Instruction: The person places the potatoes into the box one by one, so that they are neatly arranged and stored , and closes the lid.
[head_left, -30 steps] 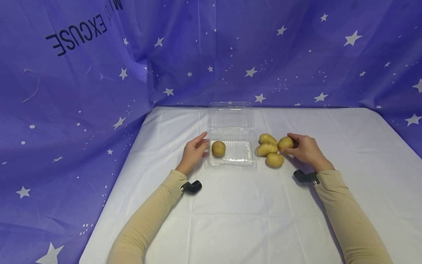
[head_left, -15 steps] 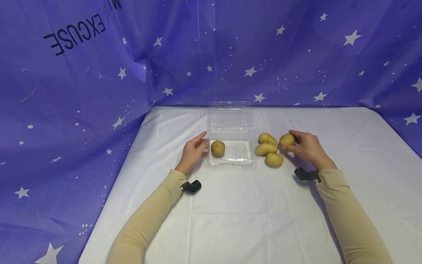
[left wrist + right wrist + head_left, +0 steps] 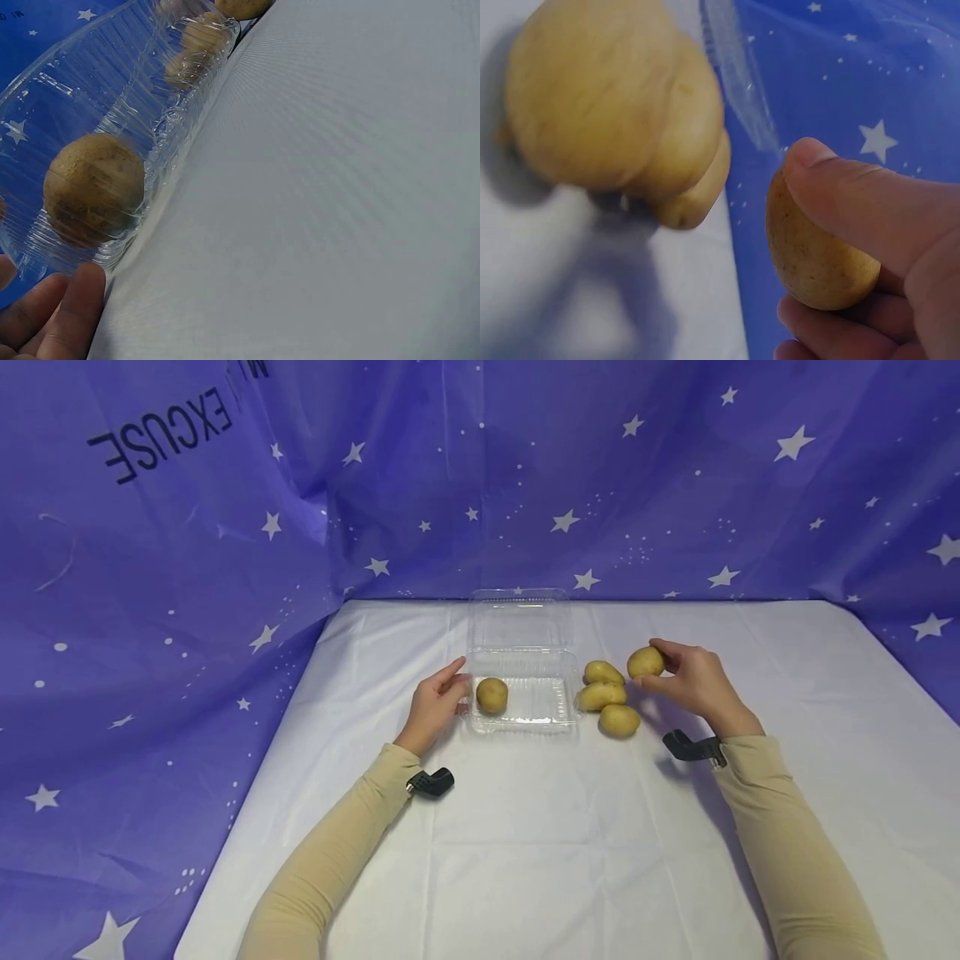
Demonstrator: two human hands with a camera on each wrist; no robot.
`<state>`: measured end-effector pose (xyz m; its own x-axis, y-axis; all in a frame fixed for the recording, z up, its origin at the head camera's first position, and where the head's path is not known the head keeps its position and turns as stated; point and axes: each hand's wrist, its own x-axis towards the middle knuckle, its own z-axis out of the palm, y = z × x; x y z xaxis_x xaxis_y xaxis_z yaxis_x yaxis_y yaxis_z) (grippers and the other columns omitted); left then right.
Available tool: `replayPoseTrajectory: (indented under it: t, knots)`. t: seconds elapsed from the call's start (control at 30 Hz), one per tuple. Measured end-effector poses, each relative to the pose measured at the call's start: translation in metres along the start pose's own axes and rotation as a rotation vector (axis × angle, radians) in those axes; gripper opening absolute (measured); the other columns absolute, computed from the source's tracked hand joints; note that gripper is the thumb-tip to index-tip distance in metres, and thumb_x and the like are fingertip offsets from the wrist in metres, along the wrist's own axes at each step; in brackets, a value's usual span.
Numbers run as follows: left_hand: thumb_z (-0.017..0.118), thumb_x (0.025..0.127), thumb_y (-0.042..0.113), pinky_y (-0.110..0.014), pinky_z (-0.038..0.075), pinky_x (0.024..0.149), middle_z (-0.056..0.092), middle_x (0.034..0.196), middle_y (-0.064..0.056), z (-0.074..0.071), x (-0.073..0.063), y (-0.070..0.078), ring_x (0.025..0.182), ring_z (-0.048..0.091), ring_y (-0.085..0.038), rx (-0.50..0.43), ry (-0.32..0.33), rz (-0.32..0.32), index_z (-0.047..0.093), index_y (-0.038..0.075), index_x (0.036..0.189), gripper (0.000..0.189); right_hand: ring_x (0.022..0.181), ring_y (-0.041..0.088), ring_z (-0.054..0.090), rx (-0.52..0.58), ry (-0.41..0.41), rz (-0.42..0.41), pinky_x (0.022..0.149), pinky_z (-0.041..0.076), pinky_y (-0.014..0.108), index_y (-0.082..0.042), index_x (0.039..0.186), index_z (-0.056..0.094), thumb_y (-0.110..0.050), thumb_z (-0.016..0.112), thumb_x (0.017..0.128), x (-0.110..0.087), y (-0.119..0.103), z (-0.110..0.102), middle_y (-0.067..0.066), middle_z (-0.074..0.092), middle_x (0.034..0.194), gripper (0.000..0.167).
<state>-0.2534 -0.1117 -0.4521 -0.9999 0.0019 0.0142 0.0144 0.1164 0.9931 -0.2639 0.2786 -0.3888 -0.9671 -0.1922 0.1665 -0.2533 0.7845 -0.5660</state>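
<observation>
My right hand [image 3: 697,681] pinches a potato [image 3: 646,663] between thumb and fingers, raised above the cloth. The right wrist view shows the thumb lying over this potato [image 3: 821,251]. Just left of it, several other potatoes [image 3: 602,696] lie close together on the table. A clear plastic clamshell container [image 3: 536,718] stands with its lid tipped back, a single potato [image 3: 492,695] at its left end. My left hand [image 3: 432,706] rests against the container's left side, fingers fairly straight; in the left wrist view its fingertips [image 3: 88,281] touch the clear wall.
A white cloth [image 3: 525,843] covers the table. Behind and to the left hangs a purple-blue star-patterned sheet [image 3: 420,460]. The container's clear lid [image 3: 520,618] leans toward the back edge. Each wrist carries a small black camera [image 3: 431,782].
My right hand has lifted its potato off the table, away from the others and slightly toward the back. The left hand stays at the container. The view has shifted slightly.
</observation>
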Motion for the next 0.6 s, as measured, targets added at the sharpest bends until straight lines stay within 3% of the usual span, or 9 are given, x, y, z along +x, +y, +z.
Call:
replayPoseTrajectory:
  t: [0.37, 0.6]
  knots:
    - [0.058, 0.098, 0.008, -0.016, 0.061, 0.073, 0.064, 0.136, -0.022, 0.000, 0.001, -0.001, 0.106, 0.065, -0.013, -0.003, 0.001, 0.007, 0.051, 0.010, 0.150, 0.053, 0.120, 0.046, 0.064, 0.090, -0.011, -0.071, 0.104, 0.054, 0.055, 0.014, 0.141, 0.050, -0.015, 0.082, 0.086, 0.011, -0.034, 0.009, 0.034, 0.062, 0.133, 0.070]
    - [0.059, 0.097, 0.008, -0.021, 0.064, 0.077, 0.065, 0.135, -0.022, 0.000, 0.002, -0.001, 0.102, 0.065, -0.013, 0.007, 0.004, 0.007, 0.052, 0.011, 0.150, 0.053, 0.120, 0.045, 0.065, 0.101, -0.036, -0.100, 0.104, 0.055, 0.055, 0.011, 0.142, 0.051, -0.017, 0.082, 0.085, 0.020, -0.053, 0.022, 0.031, 0.065, 0.131, 0.071]
